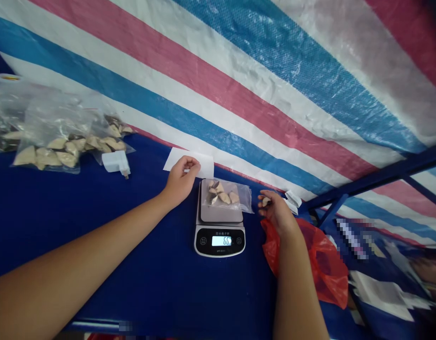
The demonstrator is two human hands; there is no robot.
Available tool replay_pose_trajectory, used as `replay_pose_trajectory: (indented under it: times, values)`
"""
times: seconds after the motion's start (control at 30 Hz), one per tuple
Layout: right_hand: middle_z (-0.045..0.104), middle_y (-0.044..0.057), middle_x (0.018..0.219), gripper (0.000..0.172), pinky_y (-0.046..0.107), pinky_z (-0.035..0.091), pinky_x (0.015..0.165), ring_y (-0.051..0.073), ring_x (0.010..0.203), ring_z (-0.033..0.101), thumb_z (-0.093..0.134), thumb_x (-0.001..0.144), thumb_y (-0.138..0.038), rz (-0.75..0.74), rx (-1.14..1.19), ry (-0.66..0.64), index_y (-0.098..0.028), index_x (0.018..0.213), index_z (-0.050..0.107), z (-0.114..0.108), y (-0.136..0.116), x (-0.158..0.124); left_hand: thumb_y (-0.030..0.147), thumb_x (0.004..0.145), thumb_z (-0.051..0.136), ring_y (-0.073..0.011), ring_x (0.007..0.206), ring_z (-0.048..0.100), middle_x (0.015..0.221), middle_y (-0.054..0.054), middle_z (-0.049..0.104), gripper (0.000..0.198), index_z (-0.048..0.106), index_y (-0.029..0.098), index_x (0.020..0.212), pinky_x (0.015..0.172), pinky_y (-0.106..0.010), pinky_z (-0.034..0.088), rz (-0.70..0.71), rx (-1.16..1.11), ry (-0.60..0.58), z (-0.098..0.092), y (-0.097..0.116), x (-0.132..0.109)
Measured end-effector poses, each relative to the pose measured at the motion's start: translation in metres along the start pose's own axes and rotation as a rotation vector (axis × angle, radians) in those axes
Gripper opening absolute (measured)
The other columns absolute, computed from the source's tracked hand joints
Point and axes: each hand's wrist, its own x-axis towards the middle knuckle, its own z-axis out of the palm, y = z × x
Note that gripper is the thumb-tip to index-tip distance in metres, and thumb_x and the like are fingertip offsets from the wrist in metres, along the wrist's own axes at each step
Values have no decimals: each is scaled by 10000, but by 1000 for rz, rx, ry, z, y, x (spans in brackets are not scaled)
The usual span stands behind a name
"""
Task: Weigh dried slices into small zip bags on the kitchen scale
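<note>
A white and black digital kitchen scale stands in front of me, its lit display reading about 6.6. On its plate lies a clear plastic bag with several pale, dark-skinned wedge-shaped pieces inside; the bag's end hangs over the right edge. My left hand is beside the scale's upper left corner, over a white sheet of paper. Its fingers are curled in, and I see nothing in them. To the right of the bag, my right hand pinches a small pale piece above a red plastic bag.
Clear bags of similar pieces lie at the left, with a small white object by them. A blue cloth covers the table. Striped sheeting rises behind. White papers and a blurred person's hand are far right.
</note>
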Motion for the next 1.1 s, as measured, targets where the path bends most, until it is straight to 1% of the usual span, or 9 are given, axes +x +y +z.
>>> replay_pose_trajectory:
  times: [0.1,0.23,0.33,0.43,0.53,0.67,0.8,1.0,1.1]
  values:
    - [659,-10,798,326,227,513,476,136,623,624,706,573,-208,1,27,-14,-225,888,626,1,1,0,328,814,629,-181,820,577,865,-11,631,122,603,211,838,794,-334,467,-28,10,2,0,1,1]
    - [692,8,841,402,250,589,612,163,744,692,646,529,-103,9,44,-54,-220,913,638,0,1,-1,320,814,617,-180,808,573,853,-6,624,113,598,212,840,815,-340,469,-26,37,-3,0,3,1]
    - [701,22,831,306,250,595,645,165,768,699,681,592,-126,-12,37,-84,-214,885,673,-1,1,-2,324,807,625,-179,805,570,851,-6,623,117,602,214,842,814,-339,468,-33,30,-5,0,2,1]
    - [705,32,822,232,247,585,683,161,788,693,786,642,-235,-51,1,-142,-206,860,711,-2,1,-2,331,801,634,-182,803,568,843,-7,625,125,609,215,841,812,-343,470,-34,19,-11,-1,-1,2]
    - [709,30,815,309,256,550,634,163,741,673,837,610,-349,-131,-132,-95,-209,867,737,-3,1,-1,342,803,632,-186,812,568,835,-9,625,131,607,218,835,801,-341,472,-19,27,-19,-1,-1,2]
    - [693,17,709,368,249,424,517,135,589,565,845,607,-446,-229,-299,-39,-197,869,777,-5,-1,0,343,787,644,-187,830,575,853,-17,622,144,611,215,844,750,-326,463,-7,46,-42,-1,2,-1]
    - [696,15,677,373,250,373,500,102,507,486,843,624,-446,-258,-342,-89,-176,874,781,-4,-3,-3,344,765,681,-195,862,592,876,-26,622,192,605,211,881,693,-314,433,64,59,-126,-1,3,-5]
    - [640,-22,618,329,232,379,493,105,522,513,875,581,-381,-332,-343,-79,-191,747,663,6,-2,-8,320,770,716,-165,807,591,876,-4,636,189,600,215,877,715,-317,436,184,192,-261,-2,0,-10]
    - [632,-20,593,256,241,404,510,109,521,519,851,604,-345,-320,-322,-107,-190,702,673,17,-2,-15,312,790,710,-154,757,579,817,6,639,147,611,218,844,718,-319,446,218,233,-299,-2,0,-11]
